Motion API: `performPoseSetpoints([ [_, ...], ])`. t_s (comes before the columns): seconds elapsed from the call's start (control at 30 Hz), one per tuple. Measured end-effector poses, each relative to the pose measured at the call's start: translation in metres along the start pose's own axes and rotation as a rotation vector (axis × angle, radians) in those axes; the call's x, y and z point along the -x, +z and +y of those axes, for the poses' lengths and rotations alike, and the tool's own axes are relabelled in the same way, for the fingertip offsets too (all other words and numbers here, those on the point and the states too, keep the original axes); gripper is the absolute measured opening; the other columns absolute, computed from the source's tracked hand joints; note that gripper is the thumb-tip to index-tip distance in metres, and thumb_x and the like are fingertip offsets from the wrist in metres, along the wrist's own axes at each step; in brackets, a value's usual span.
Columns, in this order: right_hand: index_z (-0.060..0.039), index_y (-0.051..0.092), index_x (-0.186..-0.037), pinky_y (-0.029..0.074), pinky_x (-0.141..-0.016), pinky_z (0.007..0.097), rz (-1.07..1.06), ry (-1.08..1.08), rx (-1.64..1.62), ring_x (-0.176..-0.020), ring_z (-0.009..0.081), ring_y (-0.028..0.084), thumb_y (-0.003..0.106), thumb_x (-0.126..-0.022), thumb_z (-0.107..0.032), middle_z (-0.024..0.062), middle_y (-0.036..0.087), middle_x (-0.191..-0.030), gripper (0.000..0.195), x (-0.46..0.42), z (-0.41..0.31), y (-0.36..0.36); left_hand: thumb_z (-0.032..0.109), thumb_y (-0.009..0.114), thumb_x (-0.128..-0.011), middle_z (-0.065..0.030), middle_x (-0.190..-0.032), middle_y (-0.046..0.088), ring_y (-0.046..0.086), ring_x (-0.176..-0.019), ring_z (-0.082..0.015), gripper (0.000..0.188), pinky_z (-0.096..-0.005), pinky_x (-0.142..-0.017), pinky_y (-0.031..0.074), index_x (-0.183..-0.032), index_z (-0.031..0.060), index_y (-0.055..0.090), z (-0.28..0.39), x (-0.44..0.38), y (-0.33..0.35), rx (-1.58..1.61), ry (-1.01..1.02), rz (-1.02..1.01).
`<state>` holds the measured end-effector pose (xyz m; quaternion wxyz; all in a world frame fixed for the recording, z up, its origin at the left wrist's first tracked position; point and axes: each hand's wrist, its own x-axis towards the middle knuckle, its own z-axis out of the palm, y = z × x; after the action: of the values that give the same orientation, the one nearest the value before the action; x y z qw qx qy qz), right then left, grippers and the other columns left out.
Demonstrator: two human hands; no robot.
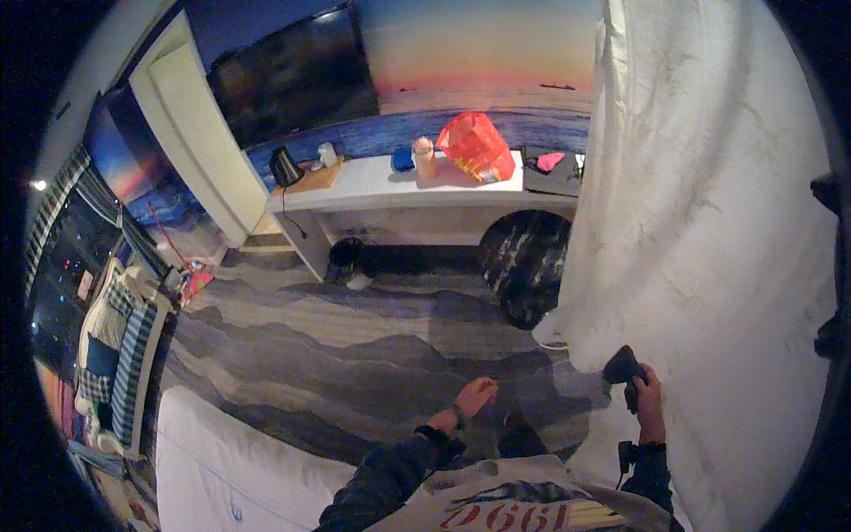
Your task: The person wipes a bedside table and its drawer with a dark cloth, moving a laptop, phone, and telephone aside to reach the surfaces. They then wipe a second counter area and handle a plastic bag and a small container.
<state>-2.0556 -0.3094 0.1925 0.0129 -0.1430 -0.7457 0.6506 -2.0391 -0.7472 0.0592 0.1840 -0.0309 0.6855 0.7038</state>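
Observation:
My right hand (648,392) is closed around a dark handheld object (623,367) with a broad head; its exact kind is unclear. It is held close to a large hanging white cloth (691,233) with faint creases and marks, which fills the right side. Near the middle, my left hand (477,395) hangs over the patterned carpet, fingers loosely curled, with nothing visible in it. A dark band circles the left wrist. The lower edge of the white cloth reaches the floor beside my right arm.
A white-covered bed (246,465) lies at lower left. Ahead stands a white desk (372,179) with a red plastic bag (475,149), a bottle (423,159) and an electric kettle (286,167). A round black marbled tabletop (528,256) stands by the cloth. A cushioned sofa (120,359) is far left.

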Motion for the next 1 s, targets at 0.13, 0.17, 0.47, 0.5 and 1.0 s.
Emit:
performPoseSetpoints([
  [0.13,-0.0032,0.058,-0.119,0.050,-0.071,0.0287,-0.046,0.141,-0.146,-0.081,0.0149,0.060,0.054,-0.088,-0.002,0.0065,0.064,-0.096,0.032,-0.074,0.005,0.058,0.027,0.059,-0.097,-0.0038,-0.097,0.064,0.062,-0.084,-0.0128,0.032,-0.0294,-0.074,0.052,-0.118,0.0033,0.056,0.032,-0.072,-0.056,0.084,-0.077,0.062],
  [0.17,-0.0025,0.058,-0.119,0.049,-0.067,0.0271,-0.052,0.137,-0.152,-0.077,0.0134,0.059,0.055,-0.087,-0.002,0.0053,0.063,-0.093,0.032,-0.096,0.006,0.084,0.026,0.059,-0.097,-0.0038,-0.097,0.064,0.062,-0.083,-0.0125,0.031,-0.0290,-0.073,0.052,-0.118,0.0032,0.056,0.042,-0.093,-0.070,0.120,-0.106,0.081],
  [0.47,-0.0012,0.059,-0.121,0.045,-0.092,0.0310,-0.268,-0.036,0.051,-0.104,0.0188,0.057,0.058,-0.088,-0.006,0.0093,0.064,-0.113,0.033,-0.286,-0.059,0.291,0.024,0.057,-0.099,-0.0036,-0.095,0.065,0.061,-0.082,-0.0111,0.026,-0.0271,-0.072,0.050,-0.116,0.0046,0.056,0.176,-0.260,-0.222,-0.020,0.108,0.309],
  [0.5,-0.0014,0.059,-0.121,0.045,-0.092,0.0312,-0.301,-0.118,0.155,-0.105,0.0191,0.057,0.058,-0.087,-0.005,0.0092,0.064,-0.112,0.033,-0.309,-0.063,0.309,0.024,0.058,-0.099,-0.0035,-0.095,0.065,0.061,-0.082,-0.0111,0.026,-0.0270,-0.072,0.050,-0.116,0.0052,0.056,0.186,-0.271,-0.240,0.027,0.087,0.324],
  [1.0,-0.0005,0.059,-0.114,0.044,-0.091,0.0265,-0.162,0.102,-0.127,-0.099,0.0128,0.056,0.056,-0.088,0.000,0.0025,0.062,-0.105,0.027,-0.434,-0.099,0.503,0.013,0.057,-0.092,-0.0197,-0.094,0.065,0.062,-0.090,-0.0381,0.015,-0.0441,-0.080,0.049,-0.098,0.0001,0.063,0.400,-0.561,-0.404,-0.772,0.799,0.242],
])
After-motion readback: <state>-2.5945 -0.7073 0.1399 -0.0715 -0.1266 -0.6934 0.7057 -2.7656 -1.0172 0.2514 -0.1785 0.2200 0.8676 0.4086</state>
